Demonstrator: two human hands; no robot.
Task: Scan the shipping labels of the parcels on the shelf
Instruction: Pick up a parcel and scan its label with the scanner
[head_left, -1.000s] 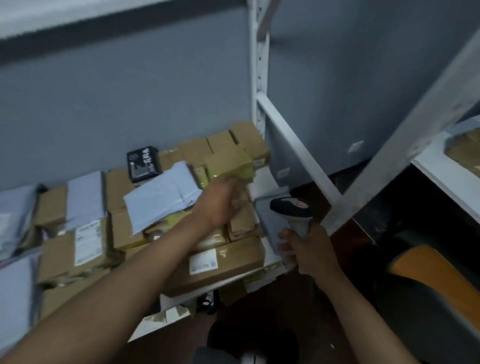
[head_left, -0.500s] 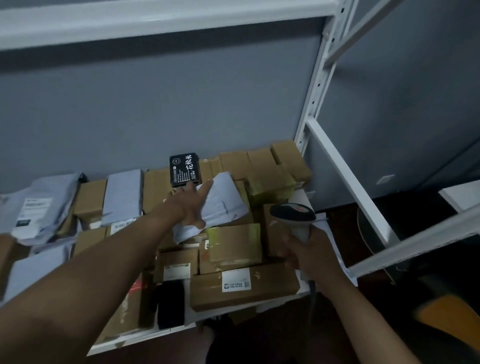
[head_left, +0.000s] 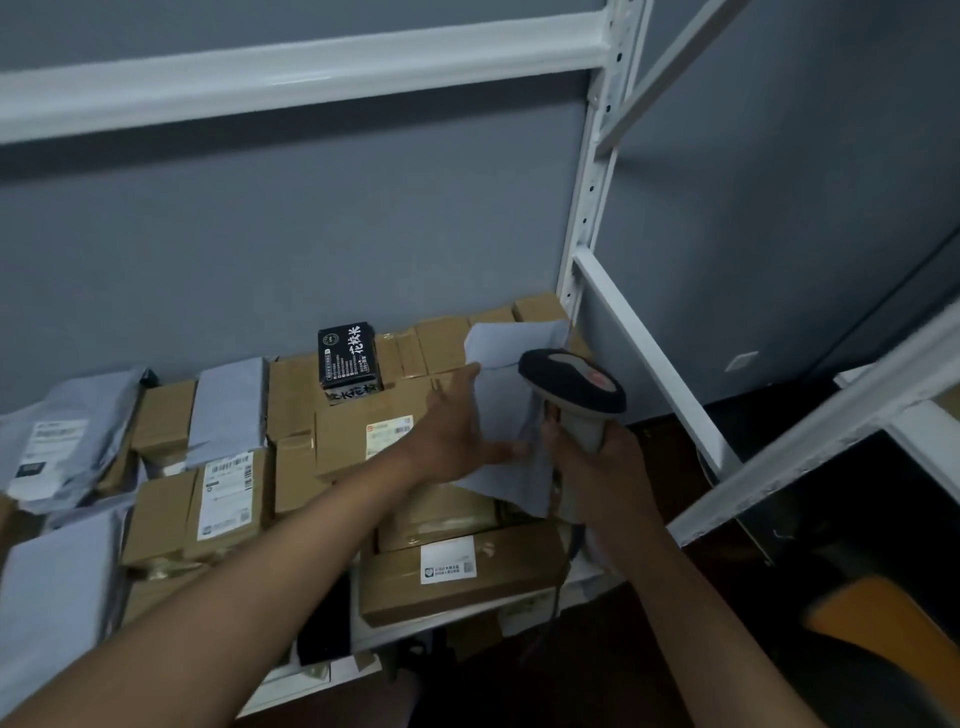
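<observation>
A white shelf (head_left: 587, 574) is packed with brown cardboard parcels and grey mailer bags. My left hand (head_left: 457, 431) holds a grey mailer bag (head_left: 511, 374) over the boxes, thumb pinching its lower edge. Right beside the bag, my right hand (head_left: 597, 467) grips a handheld barcode scanner (head_left: 574, 387), its dark head above the bag's right side. A labelled box (head_left: 363, 436) lies just left of my left hand. Another box with a white label (head_left: 457, 571) sits at the shelf's front edge.
A black printed packet (head_left: 348, 356) stands on the boxes at the back. More labelled parcels (head_left: 226, 499) and grey bags (head_left: 57, 447) fill the left side. A white upright post (head_left: 592, 171) and a slanted brace (head_left: 654, 374) frame the right. An orange object (head_left: 883, 623) lies low right.
My left hand let go of a taped box, took the grey mailer bag and carried it right toward the scanner, uncovering the labelled box. The camera view swung and drew closer to the shelf.
</observation>
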